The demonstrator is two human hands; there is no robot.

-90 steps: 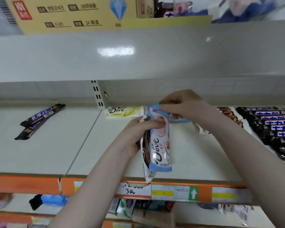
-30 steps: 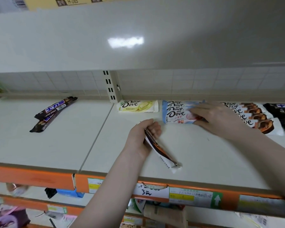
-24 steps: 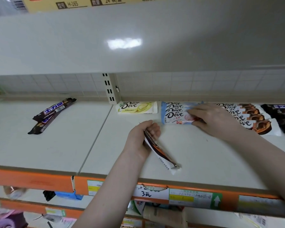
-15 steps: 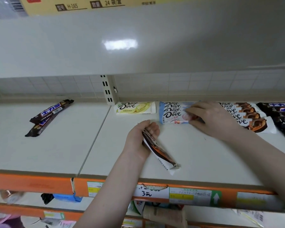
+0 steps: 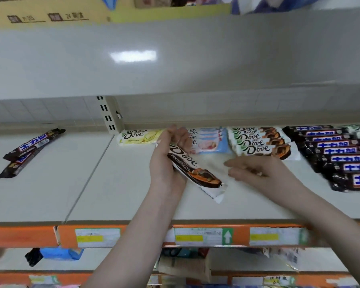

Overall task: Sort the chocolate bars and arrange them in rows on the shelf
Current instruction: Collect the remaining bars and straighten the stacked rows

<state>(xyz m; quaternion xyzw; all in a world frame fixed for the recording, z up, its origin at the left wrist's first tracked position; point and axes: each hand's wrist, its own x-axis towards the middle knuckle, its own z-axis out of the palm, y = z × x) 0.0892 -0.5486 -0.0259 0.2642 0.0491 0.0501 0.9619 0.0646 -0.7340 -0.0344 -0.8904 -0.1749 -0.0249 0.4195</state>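
Note:
My left hand grips a white and brown Dove bar, tilted with its lower end pointing right, above the white shelf. My right hand hovers just right of that bar, fingers loosely curled, holding nothing. At the back of the shelf lie a yellow Dove bar, a row of blue and pink Dove bars, a row of white and brown Dove bars and a row of dark bars with blue labels.
Two dark bars lie loose on the left shelf section. An upper shelf board hangs low overhead. The orange front rail carries price labels. More goods sit on the shelf below.
My right hand left the blue and pink Dove row and drew back toward the bar in my left hand. My left hand lifted and turned its bar face up.

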